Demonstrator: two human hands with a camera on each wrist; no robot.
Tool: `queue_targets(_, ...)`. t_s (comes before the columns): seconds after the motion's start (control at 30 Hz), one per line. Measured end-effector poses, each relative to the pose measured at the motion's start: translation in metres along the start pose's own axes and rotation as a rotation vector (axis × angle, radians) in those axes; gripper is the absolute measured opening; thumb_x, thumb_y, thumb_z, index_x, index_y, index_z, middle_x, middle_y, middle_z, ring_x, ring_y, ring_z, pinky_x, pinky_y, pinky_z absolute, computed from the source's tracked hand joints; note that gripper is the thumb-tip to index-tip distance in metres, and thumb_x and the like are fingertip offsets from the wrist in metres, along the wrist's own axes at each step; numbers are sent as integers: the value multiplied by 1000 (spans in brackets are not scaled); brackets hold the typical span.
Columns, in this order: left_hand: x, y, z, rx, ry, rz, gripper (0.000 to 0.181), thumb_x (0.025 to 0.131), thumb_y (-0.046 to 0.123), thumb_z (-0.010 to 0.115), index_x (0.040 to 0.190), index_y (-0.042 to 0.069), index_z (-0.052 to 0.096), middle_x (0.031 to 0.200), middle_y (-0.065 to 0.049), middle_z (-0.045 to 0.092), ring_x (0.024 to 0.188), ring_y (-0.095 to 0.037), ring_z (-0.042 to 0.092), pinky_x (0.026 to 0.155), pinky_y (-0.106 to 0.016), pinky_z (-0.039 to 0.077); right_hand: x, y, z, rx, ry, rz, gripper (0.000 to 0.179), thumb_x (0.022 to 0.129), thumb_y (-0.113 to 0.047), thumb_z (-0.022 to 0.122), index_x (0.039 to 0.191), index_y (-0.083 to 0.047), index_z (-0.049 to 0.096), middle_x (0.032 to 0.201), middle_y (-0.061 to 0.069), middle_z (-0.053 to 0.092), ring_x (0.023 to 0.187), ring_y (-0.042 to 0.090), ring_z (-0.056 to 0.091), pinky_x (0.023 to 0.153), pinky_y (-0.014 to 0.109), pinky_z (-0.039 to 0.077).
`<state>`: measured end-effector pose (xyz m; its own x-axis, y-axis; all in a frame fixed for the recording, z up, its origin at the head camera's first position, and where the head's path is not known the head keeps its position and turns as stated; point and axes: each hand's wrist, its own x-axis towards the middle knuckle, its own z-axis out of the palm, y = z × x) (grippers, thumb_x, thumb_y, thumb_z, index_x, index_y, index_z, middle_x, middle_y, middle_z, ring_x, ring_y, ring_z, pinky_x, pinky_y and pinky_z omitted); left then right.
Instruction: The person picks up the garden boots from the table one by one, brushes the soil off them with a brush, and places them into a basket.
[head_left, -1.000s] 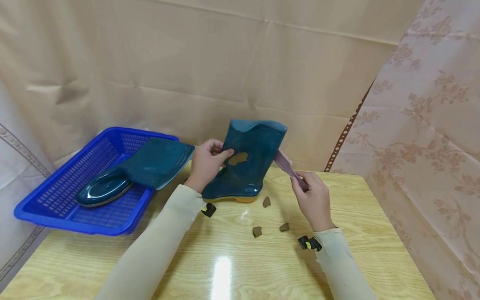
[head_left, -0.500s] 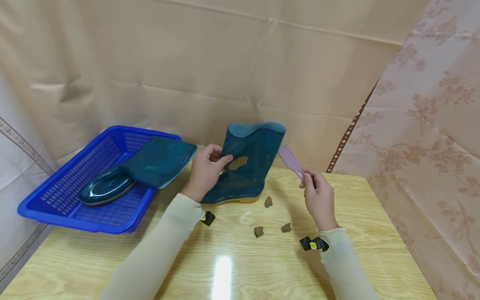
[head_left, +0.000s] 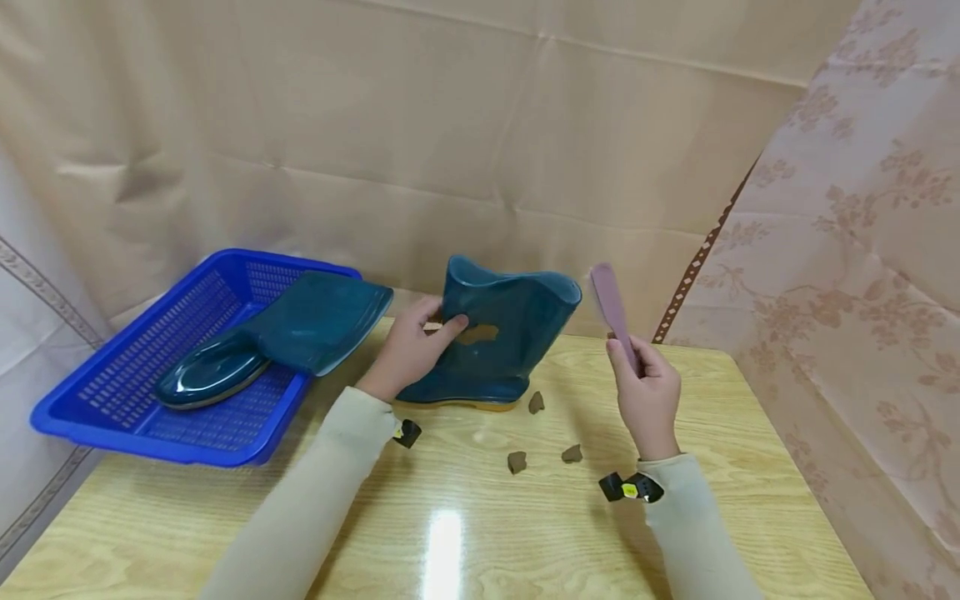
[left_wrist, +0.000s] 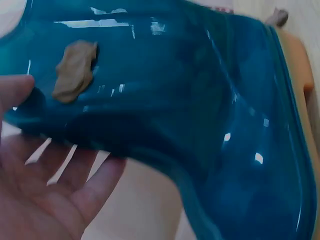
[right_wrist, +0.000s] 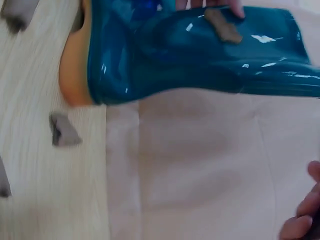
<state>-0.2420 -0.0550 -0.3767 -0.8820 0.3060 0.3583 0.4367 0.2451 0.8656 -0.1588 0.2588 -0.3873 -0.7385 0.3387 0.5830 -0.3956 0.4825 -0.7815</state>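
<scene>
A dark teal rain boot with a tan sole stands on the table, its shaft leaning and its opening turned partly toward the head camera. My left hand grips the shaft's left edge, thumb in front and fingers behind. Close to that thumb a brown, mud-like patch clings to the shaft. To the right of the boot, apart from it, my right hand holds a mauve brush by its handle, head pointing up. Only that hand's fingertips show in the right wrist view.
A blue plastic basket at the left holds a second teal boot, whose shaft sticks out over the rim. Brown lumps lie on the wooden table before the standing boot. Beige cloth hangs behind.
The brush has come away from the boot's right side, moved right and swung upright. The boot's shaft has tipped so its opening shows more, and my left hand has lowered slightly with it.
</scene>
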Motion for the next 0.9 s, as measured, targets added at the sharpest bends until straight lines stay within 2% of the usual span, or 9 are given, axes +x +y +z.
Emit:
queue_targets(0.1, -2, -2, -8, -10, -78, 8, 26, 109, 23, 53, 129, 14, 67, 123, -6, 67, 111, -24, 61, 98, -51, 52, -1, 1, 2, 3, 65, -156, 12, 98, -2, 69, 103, 7, 74, 70, -3, 50, 60, 3, 39, 54, 19, 30)
queue_targets(0.2, -2, -3, -11, 24, -69, 25, 24, 109, 25, 53, 125, 16, 69, 115, -5, 69, 105, -23, 61, 90, -48, 52, -1, 3, 3, 37, 75, -301, 18, 100, -5, 68, 103, 12, 69, 70, 3, 48, 60, 1, 38, 55, 16, 28)
queue_targets(0.27, -2, -2, -9, 36, -22, 28, 21, 108, 26, 58, 119, 14, 71, 108, -5, 70, 101, -22, 62, 86, -44, 53, -2, 5, 4, 43, 65, -396, 32, 101, -18, 69, 105, 13, 70, 70, 9, 52, 61, -1, 39, 56, 15, 29)
queue_targets(0.33, -3, -2, -5, 32, 52, 21, 19, 105, 25, 64, 114, 10, 72, 101, -7, 70, 93, -22, 63, 80, -40, 54, -2, 5, 4, 40, 38, -482, 45, 101, -31, 69, 112, 13, 71, 73, 15, 60, 65, -1, 43, 58, 14, 32)
queue_targets(0.43, -4, 0, 2, 14, 173, -17, 19, 102, 23, 68, 109, 5, 72, 95, -9, 70, 84, -22, 63, 74, -35, 53, -4, 4, 4, 6, -13, -563, 55, 101, -42, 67, 121, 9, 71, 85, 21, 70, 71, 3, 51, 63, 14, 38)
queue_targets(0.57, -7, 4, 9, 19, 279, -86, 24, 101, 27, 70, 110, 5, 73, 92, -11, 71, 80, -24, 63, 72, -36, 51, -6, 4, 6, -68, -85, -572, 47, 102, -36, 67, 131, 1, 69, 96, 19, 75, 72, 12, 58, 65, 16, 44)
queue_targets(0.67, -8, 6, 10, 28, 290, -110, 27, 101, 29, 70, 113, 5, 72, 95, -12, 71, 86, -26, 64, 76, -39, 52, -7, 5, 8, -133, -109, -539, 39, 100, -23, 69, 134, -3, 69, 103, 15, 76, 76, 17, 63, 70, 17, 47)
queue_targets(0.77, -8, 3, 6, 31, 236, -102, 31, 101, 29, 69, 119, 4, 70, 104, -14, 71, 97, -28, 65, 84, -44, 55, -9, 6, 10, -164, -139, -509, 40, 94, -11, 67, 133, -4, 69, 102, 13, 77, 76, 18, 63, 73, 16, 48)
queue_targets(0.9, -9, -1, -3, 37, 79, -73, 34, 104, 30, 65, 129, 8, 67, 122, -11, 68, 112, -29, 63, 95, -49, 55, -13, 2, 14, -212, -195, -514, 43, 93, -10, 63, 135, -5, 68, 100, 13, 76, 71, 15, 59, 66, 16, 47)
